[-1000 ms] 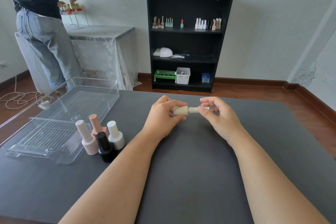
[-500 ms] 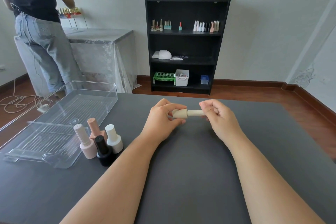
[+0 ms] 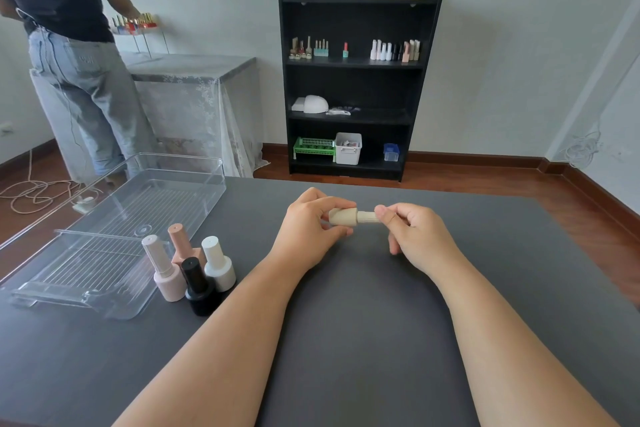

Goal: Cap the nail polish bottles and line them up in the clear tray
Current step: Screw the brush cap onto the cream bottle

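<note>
We hold the beige bottle (image 3: 342, 217) sideways above the table's (image 3: 363, 340) middle, left hand (image 3: 310, 229) gripping its body; our right hand (image 3: 414, 234) has closed over the cap (image 3: 366, 217), now seated. The tray (image 3: 114, 246) holds no bottles.

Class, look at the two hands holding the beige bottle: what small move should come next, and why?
Probably finish twisting the cap tight with the right hand, since the left hand holds the beige bottle sideways and the clear tray holds no bottles yet.
</note>
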`<state>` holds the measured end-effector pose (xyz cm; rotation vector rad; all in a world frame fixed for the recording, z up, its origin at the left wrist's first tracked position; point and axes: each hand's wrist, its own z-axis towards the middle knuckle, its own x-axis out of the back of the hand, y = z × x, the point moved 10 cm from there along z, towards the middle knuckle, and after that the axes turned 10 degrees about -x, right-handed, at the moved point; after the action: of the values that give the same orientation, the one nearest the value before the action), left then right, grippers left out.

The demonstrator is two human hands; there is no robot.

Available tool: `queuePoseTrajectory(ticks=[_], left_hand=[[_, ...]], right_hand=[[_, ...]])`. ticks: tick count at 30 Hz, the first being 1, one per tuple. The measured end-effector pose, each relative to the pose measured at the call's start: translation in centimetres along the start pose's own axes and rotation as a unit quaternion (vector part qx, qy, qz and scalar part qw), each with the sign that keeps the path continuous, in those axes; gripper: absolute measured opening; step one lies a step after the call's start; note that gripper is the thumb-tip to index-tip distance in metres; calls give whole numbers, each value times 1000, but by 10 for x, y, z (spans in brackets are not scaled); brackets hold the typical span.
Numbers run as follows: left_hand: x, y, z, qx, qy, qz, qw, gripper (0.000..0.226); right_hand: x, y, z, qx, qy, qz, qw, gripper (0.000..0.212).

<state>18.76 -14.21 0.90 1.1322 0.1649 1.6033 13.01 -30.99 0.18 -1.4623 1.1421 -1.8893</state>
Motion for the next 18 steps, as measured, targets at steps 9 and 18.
queuePoseTrajectory(ticks=[9,18], left_hand=[[2,0,0,8,7,-7,1000,41],[5,6,0,-4,16,-7,1000,39]], right_hand=[[-4,-11,-4,45,-3,6,999,22],[-7,-9,-4,11,-17,131,991,14]])
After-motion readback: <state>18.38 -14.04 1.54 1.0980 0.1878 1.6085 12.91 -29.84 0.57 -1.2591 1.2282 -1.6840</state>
